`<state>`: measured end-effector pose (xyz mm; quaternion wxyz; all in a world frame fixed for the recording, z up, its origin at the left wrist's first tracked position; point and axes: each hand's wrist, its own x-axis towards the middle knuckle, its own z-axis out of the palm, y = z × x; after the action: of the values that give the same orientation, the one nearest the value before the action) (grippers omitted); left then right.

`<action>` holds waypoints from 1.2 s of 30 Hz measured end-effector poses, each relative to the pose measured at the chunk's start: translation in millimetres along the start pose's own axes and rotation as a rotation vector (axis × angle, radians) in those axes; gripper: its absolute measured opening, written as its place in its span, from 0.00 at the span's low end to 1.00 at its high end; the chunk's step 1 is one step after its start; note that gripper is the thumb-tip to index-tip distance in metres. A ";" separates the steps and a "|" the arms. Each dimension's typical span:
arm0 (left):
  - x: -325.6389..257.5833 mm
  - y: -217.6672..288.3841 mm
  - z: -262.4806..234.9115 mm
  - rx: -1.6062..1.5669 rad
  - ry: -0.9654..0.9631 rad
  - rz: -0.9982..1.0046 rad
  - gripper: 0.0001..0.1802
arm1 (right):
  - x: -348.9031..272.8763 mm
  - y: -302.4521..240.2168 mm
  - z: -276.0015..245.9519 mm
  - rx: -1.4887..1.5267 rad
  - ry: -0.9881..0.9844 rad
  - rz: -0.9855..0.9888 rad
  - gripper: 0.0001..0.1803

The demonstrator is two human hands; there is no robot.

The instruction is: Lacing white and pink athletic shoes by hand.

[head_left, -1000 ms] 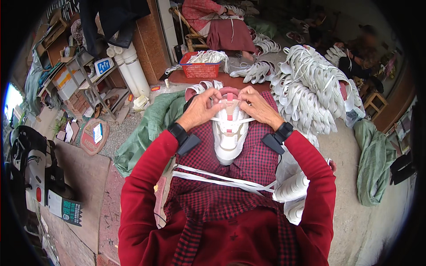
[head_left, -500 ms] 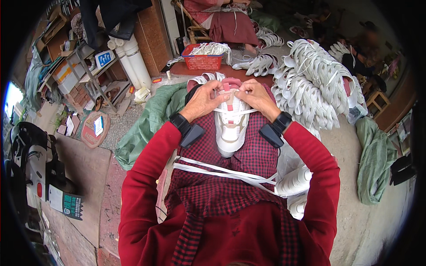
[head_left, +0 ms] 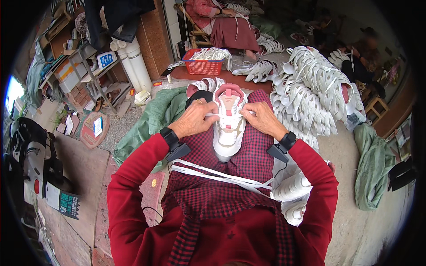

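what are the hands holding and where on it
Both hands, left hand and right hand, pinch a white lace stretched across the top of a white and pink shoe resting on the lap.

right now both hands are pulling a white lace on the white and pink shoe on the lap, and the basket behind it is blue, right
Not quite: the basket is red, not blue, as the head view shows. The rest holds: the left hand and right hand pull a white lace on the white and pink shoe on the lap.
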<state>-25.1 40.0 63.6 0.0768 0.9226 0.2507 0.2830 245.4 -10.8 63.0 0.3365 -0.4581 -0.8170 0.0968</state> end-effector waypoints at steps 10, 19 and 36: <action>-63.9 -61.1 -54.0 0.461 -0.004 0.092 0.13 | -42.0 38.0 -70.9 -0.464 -0.008 -0.228 0.10; -178.6 -113.5 -206.7 0.816 0.291 -0.102 0.11 | -142.3 75.8 -239.6 -1.017 0.184 -0.174 0.12; -144.4 -13.9 -169.2 0.260 1.358 -0.223 0.12 | -144.8 51.7 -133.5 -0.220 1.098 -0.163 0.09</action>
<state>-229.0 -21.1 129.8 -0.1795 0.5122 0.3682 0.7549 417.2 -119.6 72.9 0.6687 -0.4092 -0.5601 -0.2675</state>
